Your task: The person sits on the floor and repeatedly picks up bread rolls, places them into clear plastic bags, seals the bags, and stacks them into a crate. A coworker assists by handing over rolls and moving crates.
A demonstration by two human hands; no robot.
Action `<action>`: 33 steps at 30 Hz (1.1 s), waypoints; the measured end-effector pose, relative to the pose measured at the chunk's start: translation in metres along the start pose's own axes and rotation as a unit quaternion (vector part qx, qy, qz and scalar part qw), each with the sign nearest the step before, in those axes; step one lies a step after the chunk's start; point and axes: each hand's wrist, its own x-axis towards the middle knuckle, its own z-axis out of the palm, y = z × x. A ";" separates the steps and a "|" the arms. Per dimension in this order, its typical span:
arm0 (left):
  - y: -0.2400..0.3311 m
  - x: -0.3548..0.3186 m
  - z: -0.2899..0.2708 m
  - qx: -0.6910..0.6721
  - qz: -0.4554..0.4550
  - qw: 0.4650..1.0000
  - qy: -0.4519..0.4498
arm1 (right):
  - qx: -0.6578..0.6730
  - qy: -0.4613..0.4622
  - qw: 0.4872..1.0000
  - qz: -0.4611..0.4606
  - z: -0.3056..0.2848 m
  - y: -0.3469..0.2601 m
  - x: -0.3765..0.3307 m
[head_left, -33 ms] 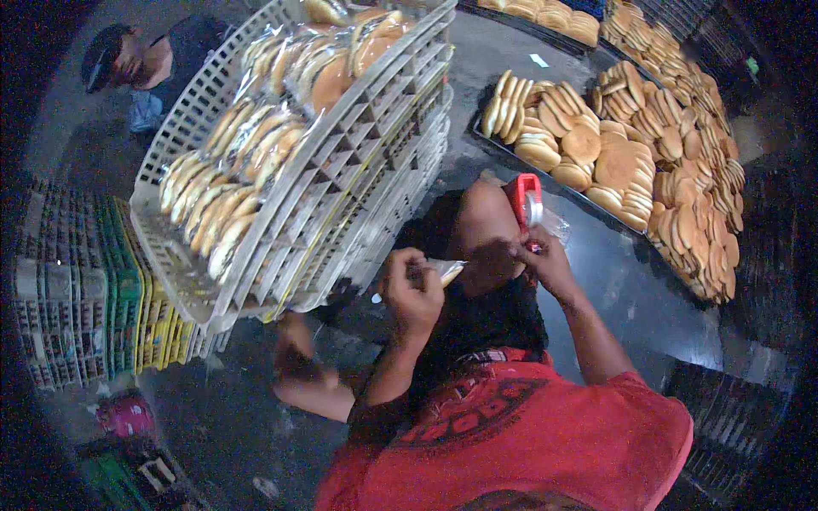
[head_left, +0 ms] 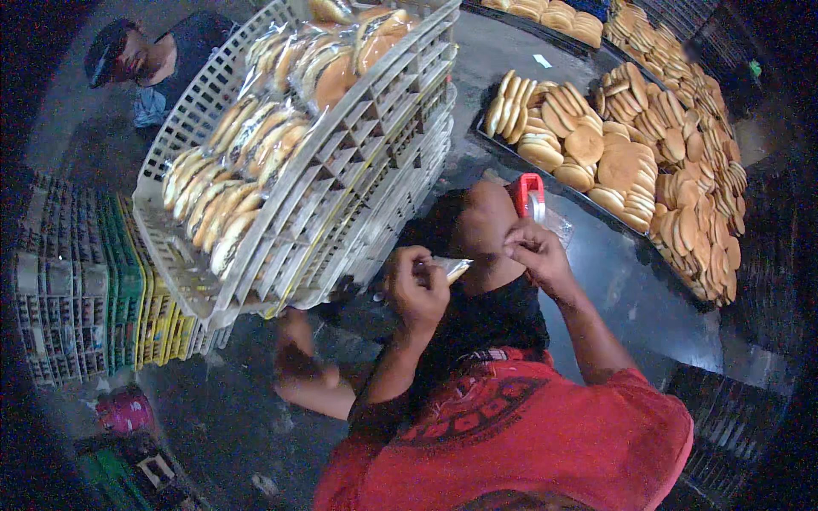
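Note:
In front of my knee, my left hand (head_left: pixel 417 288) is closed around a clear plastic bag (head_left: pixel 453 267). A pale brown piece shows inside the bag, probably bread, and its end points toward my right hand. My right hand (head_left: pixel 544 257) has thumb and fingertips pinched together, close to my knee. Whatever lies between those fingers is too small to make out. Just beyond the right hand stands a red tape dispenser (head_left: pixel 529 189) with a pale roll, beside my knee on the dark tabletop. Some clear plastic (head_left: pixel 558 223) lies by it.
At the left, a tall stack of whitish crates (head_left: pixel 341 183) carries bagged filled buns (head_left: pixel 230 200). Trays of loose round buns (head_left: pixel 596 162) spread across the right. More crates (head_left: pixel 111 285) stand far left. Another person (head_left: pixel 162 64) is beyond the stack. A pink object (head_left: pixel 124 410) lies lower left.
My right hand has come away from the tape dispenser, a little up and left, its fingers now pinched by my knee. The left hand, still gripping the bag, has shifted slightly right.

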 end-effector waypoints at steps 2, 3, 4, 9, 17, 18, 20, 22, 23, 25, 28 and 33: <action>0.003 0.002 0.002 0.018 0.024 0.999 -0.012 | -0.011 -0.097 0.986 -0.136 0.026 -0.042 0.012; 0.004 0.004 0.001 0.023 0.040 0.999 -0.021 | -0.029 -0.127 0.978 -0.165 0.042 -0.058 0.016; 0.007 0.004 -0.001 0.029 0.034 0.999 -0.007 | -0.050 -0.164 0.964 -0.201 0.054 -0.071 0.017; 0.009 0.003 -0.024 0.009 -0.038 0.999 0.008 | -0.125 -0.107 0.940 -0.299 0.079 -0.083 0.010; -0.011 0.017 -0.038 -0.269 -0.144 0.934 -0.184 | -0.174 0.014 0.925 -0.337 0.082 -0.083 0.023; -0.006 0.017 -0.041 -0.219 -0.199 0.929 -0.224 | -0.186 0.077 0.929 -0.310 0.085 -0.091 0.024; 0.010 0.021 -0.045 -0.084 -0.223 0.966 -0.104 | -0.187 0.095 0.938 -0.277 0.095 -0.107 0.014; 0.028 0.025 -0.051 -0.276 -0.163 0.946 -0.052 | -0.230 0.034 0.918 -0.321 0.102 -0.130 0.009; 0.034 0.029 -0.063 -0.225 -0.039 0.968 -0.100 | -0.246 0.002 0.895 -0.372 0.105 -0.144 0.010; 0.044 0.039 -0.087 -0.063 0.150 0.985 -0.060 | -0.132 -0.043 0.910 -0.391 0.114 -0.178 0.025; 0.050 0.064 -0.140 0.031 0.249 0.963 0.097 | -0.082 0.045 0.856 -0.509 0.133 -0.246 0.072; 0.066 0.142 -0.235 0.122 0.146 0.954 0.230 | -0.243 -0.171 0.691 -0.659 0.194 -0.368 0.186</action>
